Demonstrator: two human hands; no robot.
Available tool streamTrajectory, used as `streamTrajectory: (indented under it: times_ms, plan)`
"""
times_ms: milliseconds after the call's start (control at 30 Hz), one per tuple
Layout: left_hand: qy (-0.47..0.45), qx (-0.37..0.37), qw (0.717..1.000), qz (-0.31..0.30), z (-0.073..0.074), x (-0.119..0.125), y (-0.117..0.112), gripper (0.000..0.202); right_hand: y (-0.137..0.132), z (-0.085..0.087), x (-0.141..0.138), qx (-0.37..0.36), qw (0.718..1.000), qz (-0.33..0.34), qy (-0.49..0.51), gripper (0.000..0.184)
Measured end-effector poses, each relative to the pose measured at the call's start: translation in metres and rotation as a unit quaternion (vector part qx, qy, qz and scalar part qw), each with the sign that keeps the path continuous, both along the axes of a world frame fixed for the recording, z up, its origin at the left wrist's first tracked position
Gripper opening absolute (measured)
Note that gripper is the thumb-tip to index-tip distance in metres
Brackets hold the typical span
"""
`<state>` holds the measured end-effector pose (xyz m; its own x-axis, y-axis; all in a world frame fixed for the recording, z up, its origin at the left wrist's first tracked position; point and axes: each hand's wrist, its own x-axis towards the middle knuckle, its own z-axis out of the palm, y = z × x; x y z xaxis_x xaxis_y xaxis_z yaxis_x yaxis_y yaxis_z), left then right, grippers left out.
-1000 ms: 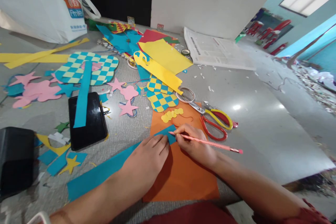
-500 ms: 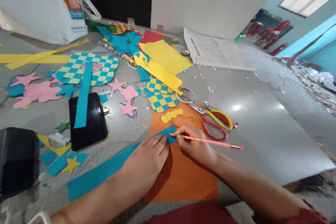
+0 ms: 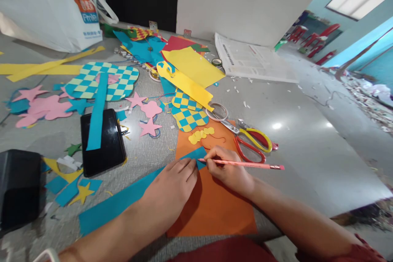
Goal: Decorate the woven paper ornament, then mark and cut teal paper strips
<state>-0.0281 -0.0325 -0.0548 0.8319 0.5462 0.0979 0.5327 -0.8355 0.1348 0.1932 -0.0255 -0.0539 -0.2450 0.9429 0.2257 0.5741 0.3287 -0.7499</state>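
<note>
Pink pencil (image 3: pixel 245 164) meeting blue paper strip (image 3: pixel 116 200)

The strip is lying with one end on the orange paper sheet (image 3: pixel 215 208), extending leftward beyond it. The right hand (image 3: pixel 229 170) is gripping the pencil near its point; the left hand (image 3: pixel 172 184) is resting flat, fingers together, on the strip. Scissors (image 3: pixel 235 129) are overlapping the sheet's far right corner.

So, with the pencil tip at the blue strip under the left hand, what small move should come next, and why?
Probably a short pencil stroke on the blue strip, with the left hand steadying it: the right hand grips the pink pencil, tip at the strip's end over the orange sheet.
</note>
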Motion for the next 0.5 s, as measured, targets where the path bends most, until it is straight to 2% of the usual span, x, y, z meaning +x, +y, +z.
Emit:
streamTrajectory:
  times_ms: [400, 500]
  plan:
    - [-0.020, 0.006, 1.000, 0.007, -0.0011, -0.0016, -0.0012, 0.038, 0.0004, 0.0035, -0.0009, -0.002, 1.000, 0.009, 0.014, 0.016]
    - [-0.015, 0.019, 1.000, 0.009, -0.0007, -0.0009, -0.0007, 0.037, 0.0006, 0.0006, -0.0005, 0.003, 0.999, -0.015, 0.029, 0.017]
